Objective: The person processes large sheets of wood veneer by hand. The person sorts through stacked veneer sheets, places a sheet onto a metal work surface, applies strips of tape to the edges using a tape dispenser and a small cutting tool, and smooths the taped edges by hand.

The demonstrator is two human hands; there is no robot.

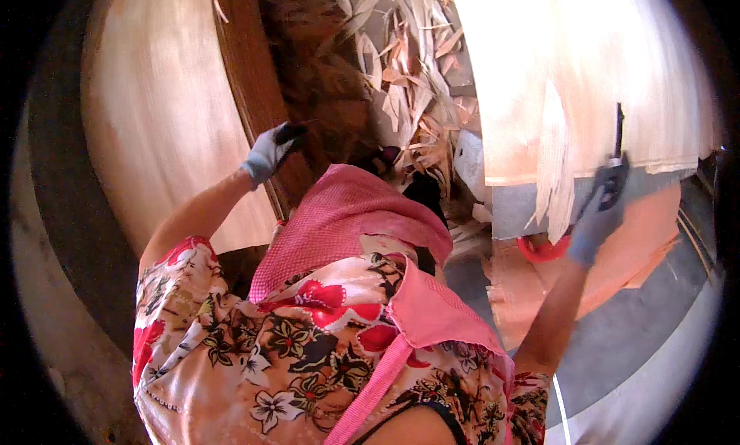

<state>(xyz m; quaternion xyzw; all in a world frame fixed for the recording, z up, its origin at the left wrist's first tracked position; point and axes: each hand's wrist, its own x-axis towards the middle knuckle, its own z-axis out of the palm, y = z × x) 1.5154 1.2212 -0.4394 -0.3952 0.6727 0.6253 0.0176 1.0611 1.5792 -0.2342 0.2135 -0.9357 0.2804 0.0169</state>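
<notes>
In a grey-and-black work glove, my left hand is at the inner edge of the left stack of wood veneer. Its dark fingers reach past the stack's brown side, and nothing shows in them. My right hand, gloved too, is closed round the black handle of a knife whose narrow dark blade points away from me. The knife is over the near edge of a pale veneer sheet on the right. Left of that hand, a torn veneer strip hangs over the sheet's edge.
Many veneer scraps litter the floor between the two stacks. Orange-pink sheets lie below the pale one, with a red rounded object partly covered by the strip. A pink checked apron covers my lap.
</notes>
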